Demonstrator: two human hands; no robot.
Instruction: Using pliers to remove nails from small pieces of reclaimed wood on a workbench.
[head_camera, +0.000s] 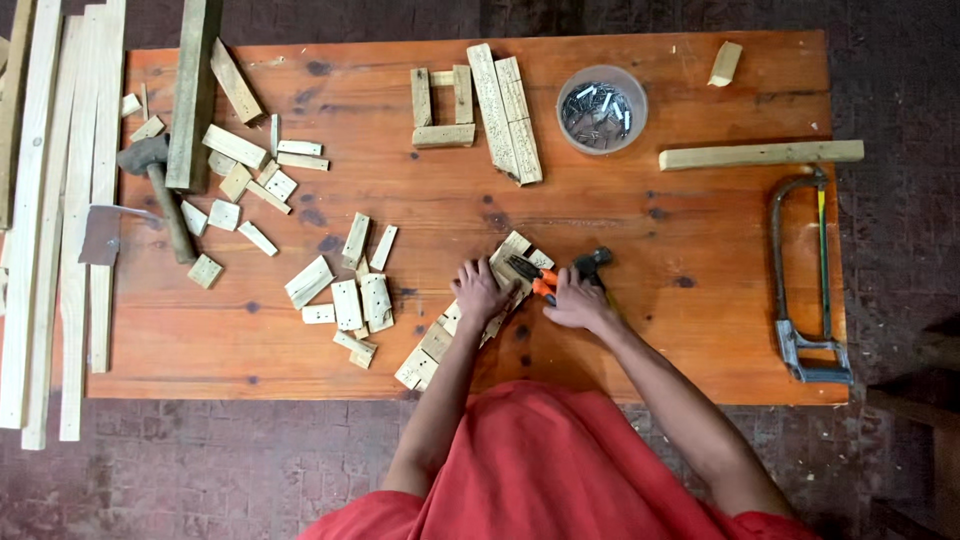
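My left hand (479, 289) presses down on a pale wooden slat assembly (430, 355) that lies diagonally on the orange-brown table (650, 330). My right hand (578, 303) grips orange-handled pliers (530, 274), whose jaws point up-left onto the assembly's upper end. A dark claw hammer (592, 265) lies just behind my right hand, touching or nearly touching it. Red clothing covers my lap below the table edge.
Small wood offcuts (345, 290) lie scattered left of centre. A round tub of nails (601, 108) stands at the back. A hacksaw (805, 290) lies at the right edge, below a long stick (760, 154). Another hammer (160, 195) and long planks (60, 220) sit left.
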